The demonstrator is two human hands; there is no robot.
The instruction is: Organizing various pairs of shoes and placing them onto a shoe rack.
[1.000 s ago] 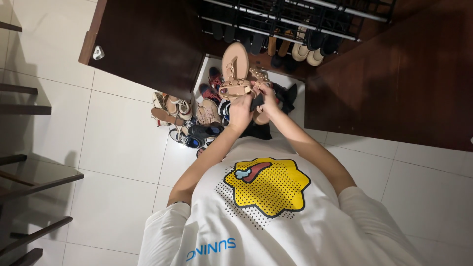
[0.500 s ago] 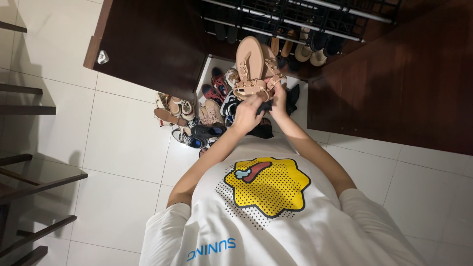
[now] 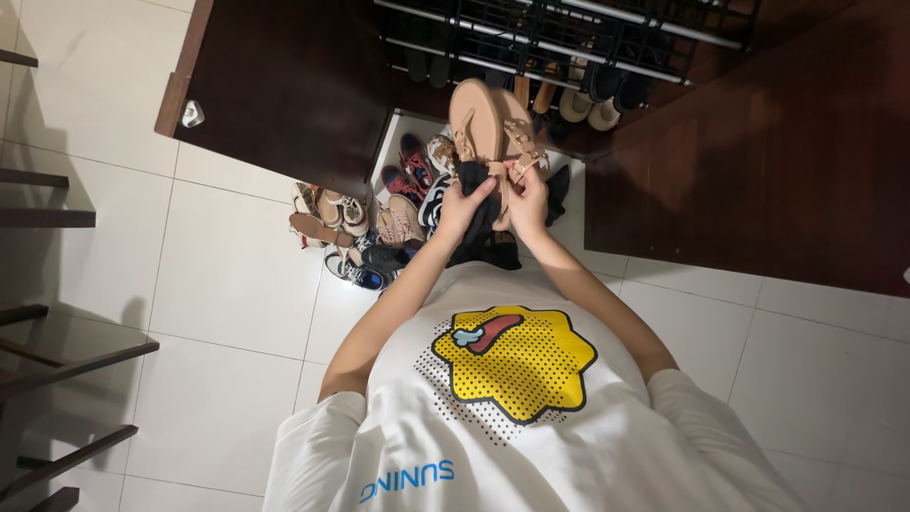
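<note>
The left hand (image 3: 462, 204) presses a black cloth (image 3: 474, 177) on a tan sandal (image 3: 479, 118). The right hand (image 3: 527, 194) grips the sandal's straps. A pile of shoes (image 3: 365, 223) lies below the sandal.

shoe pile (image 3: 365, 228) sitting on the floor (image 3: 227, 284) left of the 2 hands, rack (image 3: 559, 43) standing behind them inside the cabinet (image 3: 284, 76), stairs (image 3: 47, 341) running along far left
</note>
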